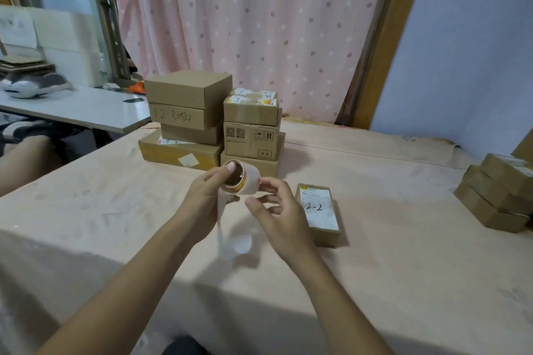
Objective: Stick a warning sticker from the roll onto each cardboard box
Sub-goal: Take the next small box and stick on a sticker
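My left hand grips the sticker roll above the table, thumb hooked into its brown core. A long strip of white backing paper hangs from the roll down to the table. My right hand is beside the roll, its fingertips touching the roll's white outer wrap. To the right of my hands a small cardboard box lies flat, its white label marked "2-2". A stack of cardboard boxes stands behind the roll, some with yellow stickers on top.
Another pile of small boxes sits at the table's right edge. The table is covered with a peach cloth. A white side table with shoes stands at the left, and a pink curtain hangs behind.
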Tool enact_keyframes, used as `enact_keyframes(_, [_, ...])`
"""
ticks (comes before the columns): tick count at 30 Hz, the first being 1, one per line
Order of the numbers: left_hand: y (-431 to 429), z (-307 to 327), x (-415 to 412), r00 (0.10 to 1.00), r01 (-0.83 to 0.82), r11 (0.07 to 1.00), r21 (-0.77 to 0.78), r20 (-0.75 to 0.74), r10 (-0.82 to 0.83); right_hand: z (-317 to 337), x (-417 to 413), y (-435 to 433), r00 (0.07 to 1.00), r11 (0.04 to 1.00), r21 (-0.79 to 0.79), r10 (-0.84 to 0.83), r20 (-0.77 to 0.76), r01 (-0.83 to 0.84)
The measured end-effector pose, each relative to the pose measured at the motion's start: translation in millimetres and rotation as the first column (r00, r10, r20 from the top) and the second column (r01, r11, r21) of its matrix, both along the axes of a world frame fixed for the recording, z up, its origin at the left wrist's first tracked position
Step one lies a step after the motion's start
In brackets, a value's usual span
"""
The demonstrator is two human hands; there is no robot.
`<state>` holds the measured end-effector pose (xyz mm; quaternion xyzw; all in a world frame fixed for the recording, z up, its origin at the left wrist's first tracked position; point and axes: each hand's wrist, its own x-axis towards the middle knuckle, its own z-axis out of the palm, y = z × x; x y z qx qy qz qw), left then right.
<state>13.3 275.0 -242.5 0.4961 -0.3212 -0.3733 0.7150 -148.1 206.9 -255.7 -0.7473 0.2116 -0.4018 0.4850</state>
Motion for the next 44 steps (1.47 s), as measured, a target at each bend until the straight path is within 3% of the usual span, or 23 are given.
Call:
enact_keyframes(4, [-5,5,-24,0.993,0.058,0.998,-0.020,-0.107,-0.060,8,0,-9,0.994,0.993,0.111,-0.042,0.104,0.031])
enact_keyframes(11, [-21,6,-67,0.979,0.181,0.983,-0.036,-0.089,-0.183,23,-28,-29,0.955,0.957,0.289,-0.086,0.283,0.000])
enact_keyframes(16, [-31,7,-89,0.954,0.294,0.956,-0.013,-0.064,-0.294,33,-55,-43,0.951,0.935,0.355,-0.121,0.284,0.013])
enact_keyframes(19, [-36,4,-97,0.991,0.135,0.991,0.012,0.017,-0.136,37,-67,-52,0.939,0.908,0.416,-0.186,0.289,0.052])
enact_keyframes(21, [-37,2,-100,0.980,-0.051,0.998,-0.027,0.190,0.055,38,-72,-57,0.936,0.904,0.418,-0.221,0.276,0.090])
enact_keyframes(24, [-37,1,-98,0.796,-0.188,0.963,-0.191,0.545,0.263,38,-75,-60,0.938,0.903,0.413,-0.239,0.252,0.119])
enact_keyframes(28, [-37,1,-96,0.560,-0.220,0.937,-0.272,0.751,0.350,41,-74,-57,0.938,0.893,0.429,-0.258,0.233,0.138])
enact_keyframes(32, [-39,-9,-89,0.392,-0.167,0.940,-0.298,0.854,0.341,48,-73,-55,0.933,0.851,0.512,-0.271,0.238,0.117])
enact_keyframes(38, [-38,-7,-81,0.208,-0.187,0.889,-0.418,0.868,0.452,57,-69,-53,0.965,0.826,0.559,-0.200,0.168,0.074])
enact_keyframes(41, [-32,-1,-79,0.304,-0.172,0.894,-0.414,0.841,0.448,54,-65,-53,0.969,0.918,0.325,-0.245,0.009,0.229])
enact_keyframes(44, [-27,4,-77,0.605,-0.205,0.938,-0.279,0.717,0.346,49,-64,-50,0.931,0.932,0.021,-0.363,0.035,0.362])
